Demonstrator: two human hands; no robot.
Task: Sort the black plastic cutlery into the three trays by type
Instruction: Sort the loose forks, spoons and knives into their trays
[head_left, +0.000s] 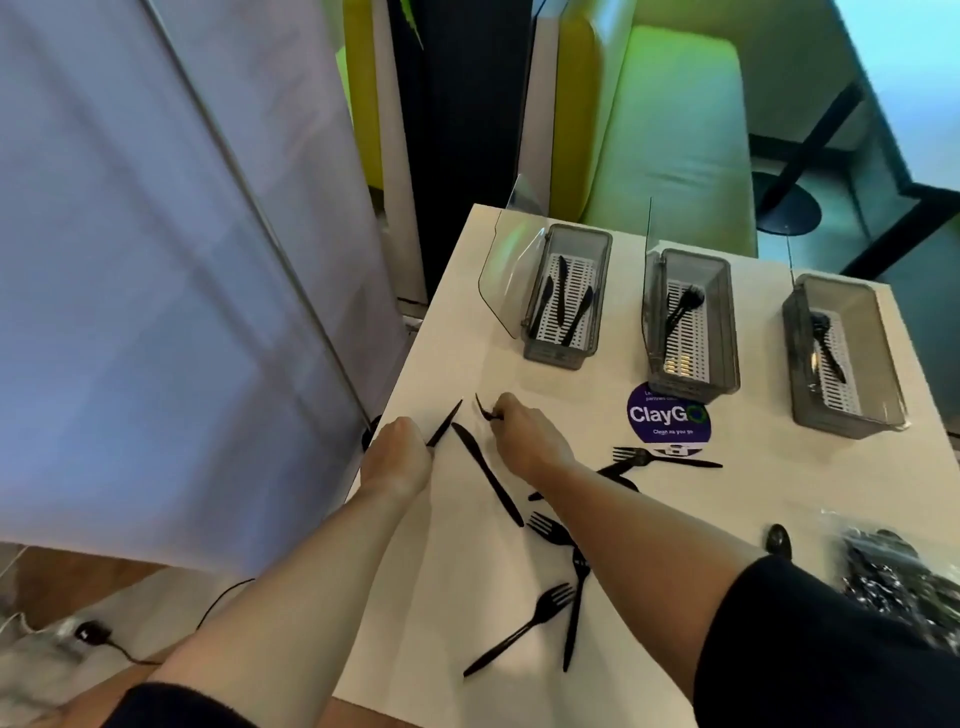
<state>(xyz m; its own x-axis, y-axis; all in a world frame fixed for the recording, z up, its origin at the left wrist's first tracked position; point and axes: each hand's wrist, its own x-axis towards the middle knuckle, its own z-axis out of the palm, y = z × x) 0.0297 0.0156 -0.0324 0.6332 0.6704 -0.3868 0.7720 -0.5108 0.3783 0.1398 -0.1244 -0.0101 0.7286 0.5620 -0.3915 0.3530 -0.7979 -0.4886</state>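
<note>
Both near tabletop (753, 499) left edge: L hand (397, 460) grips a knife (445, 430); R hand (524, 434) pinches a black piece (485, 410).

an eatery: green booth seat (675, 145), pedestal table base (787, 208), "claygo" clean-as-you-go sticker (668, 415) on table (452, 571).

bare forearms — short black sleeves (810, 649) at the upper arms.

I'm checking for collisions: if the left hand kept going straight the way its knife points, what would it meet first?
The left hand holds its knife aimed up and right. Past bare table, it would probably meet the open clear lid of the left tray first, though depth is unclear.
</note>
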